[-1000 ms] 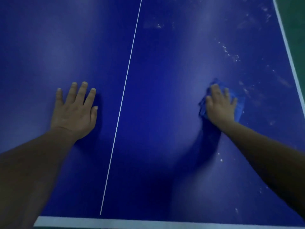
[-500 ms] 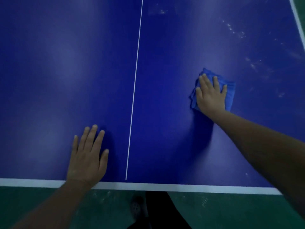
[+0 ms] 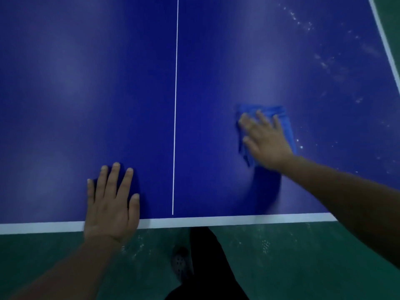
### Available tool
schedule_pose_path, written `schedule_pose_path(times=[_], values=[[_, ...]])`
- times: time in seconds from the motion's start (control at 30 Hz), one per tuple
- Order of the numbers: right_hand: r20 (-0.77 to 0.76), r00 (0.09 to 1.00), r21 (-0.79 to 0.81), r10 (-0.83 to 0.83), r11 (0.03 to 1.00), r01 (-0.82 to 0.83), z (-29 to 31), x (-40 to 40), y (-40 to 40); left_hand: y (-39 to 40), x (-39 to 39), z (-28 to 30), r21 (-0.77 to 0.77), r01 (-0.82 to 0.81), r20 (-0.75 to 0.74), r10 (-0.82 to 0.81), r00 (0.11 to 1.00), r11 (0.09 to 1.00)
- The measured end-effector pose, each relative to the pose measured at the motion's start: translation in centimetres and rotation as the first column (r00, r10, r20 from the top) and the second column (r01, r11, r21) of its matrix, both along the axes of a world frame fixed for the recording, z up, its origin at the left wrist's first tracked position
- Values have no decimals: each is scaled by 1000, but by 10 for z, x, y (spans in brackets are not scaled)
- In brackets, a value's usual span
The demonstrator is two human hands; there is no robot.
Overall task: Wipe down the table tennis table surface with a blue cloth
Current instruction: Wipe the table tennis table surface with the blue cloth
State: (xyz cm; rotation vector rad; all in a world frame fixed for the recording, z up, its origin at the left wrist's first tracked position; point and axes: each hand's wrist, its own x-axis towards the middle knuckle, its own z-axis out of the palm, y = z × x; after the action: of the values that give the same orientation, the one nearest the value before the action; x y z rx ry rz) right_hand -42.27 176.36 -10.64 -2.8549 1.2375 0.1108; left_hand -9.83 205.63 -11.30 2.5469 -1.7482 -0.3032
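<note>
The table [image 3: 86, 83] is lying under both hands, its white edge stripe passing beneath the left hand [image 3: 111, 202], which is resting flat with fingers straight. The right hand [image 3: 265, 140] is pressing flat, fingers spread, on the cloth [image 3: 283, 118] lying beneath it

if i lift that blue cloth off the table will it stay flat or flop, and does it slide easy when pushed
The blue cloth would probably flop: it lies folded with rumpled, uneven edges under the flat right hand. It looks thin, so likely light. It should slide readily, since the table looks smooth and glossy, though white specks beside it may drag along.
</note>
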Motion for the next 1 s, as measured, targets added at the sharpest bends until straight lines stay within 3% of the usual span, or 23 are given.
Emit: schedule_pose_path(times=[0.03, 0.07, 0.1, 0.13, 0.2, 0.27, 0.33, 0.37, 0.4, 0.47, 0.53, 0.6, 0.63, 0.67, 0.73, 0.8, 0.83, 0.9, 0.93, 1.0], values=[[38, 964, 47, -262, 964, 261, 4, 6, -15, 0, 0, 0, 1, 4, 7, -4, 1000, 1000], [68, 871, 100, -486, 872, 478, 6, 18, -22, 1, 0, -1, 4, 7, 9, -7, 1000, 1000], [84, 776, 121, -626, 779, 615, 8, 34, -20, 1, 1, -2, 4, 7, 7, -7, 1000, 1000], [90, 748, 83, -657, 754, 652, 6, 55, -8, 1, 1, -2, 0, 4, 1, -4, 1000, 1000], [123, 869, -4, -480, 875, 484, -3, 99, 41, 1, 1, -3, -11, 3, -5, -3, 1000, 1000], [59, 995, 46, -78, 996, 75, -5, 119, 114, 1, 1, -3, -13, 7, -7, -7, 1000, 1000], [49, 980, 95, 194, 976, -198, -1, 96, 154, 1, 1, -3, -14, 6, -12, -6, 1000, 1000], [65, 974, 86, 218, 971, -223, -1, 72, 148, 1, 1, -3, -13, 9, -9, -9, 1000, 1000], [73, 986, 51, 149, 987, -153, -2, 46, 134, 1, 1, -3, -15, 13, -3, -13, 1000, 1000], [97, 969, 19, -228, 974, 227, -5, -10, 91, 1, 2, -5, -25, 17, 8, -17, 1000, 1000], [85, 758, 52, -647, 763, 645, 4, -60, 45, 1, 2, -6, -26, 19, 13, -19, 1000, 999], [80, 512, 137, -855, 518, 844, 13, -77, 14, 2, 2, -7, -24, 27, 23, -26, 999, 999], [75, 440, 167, -895, 446, 879, 13, -70, 7, 1, 3, -7, -23, 32, 25, -32, 999, 999], [82, 443, 157, -893, 451, 879, 10, -56, 7, 1, 3, -7, -25, 37, 22, -37, 999, 999], [119, 656, 29, -745, 663, 748, 1, -14, 29, 1, 3, -6, -35, 34, 8, -33, 999, 999], [67, 906, -42, -418, 906, 421, -7, 28, 84, 2, 1, -5, -42, 30, 7, -30, 1000, 999], [25, 977, -17, -211, 977, 211, -6, 39, 118, 2, 0, -5, -46, 31, 10, -31, 999, 998], [-21, 987, 57, 160, 986, -159, 0, 29, 160, 1, 0, -4, -46, 34, 9, -34, 999, 998], [-33, 964, 61, 262, 964, -260, 1, 12, 157, 1, 1, -4, -41, 38, 7, -38, 999, 998], [-61, 986, 25, 158, 987, -156, -3, -23, 123, 1, 2, -3, -32, 47, -1, -47, 999, 998]])
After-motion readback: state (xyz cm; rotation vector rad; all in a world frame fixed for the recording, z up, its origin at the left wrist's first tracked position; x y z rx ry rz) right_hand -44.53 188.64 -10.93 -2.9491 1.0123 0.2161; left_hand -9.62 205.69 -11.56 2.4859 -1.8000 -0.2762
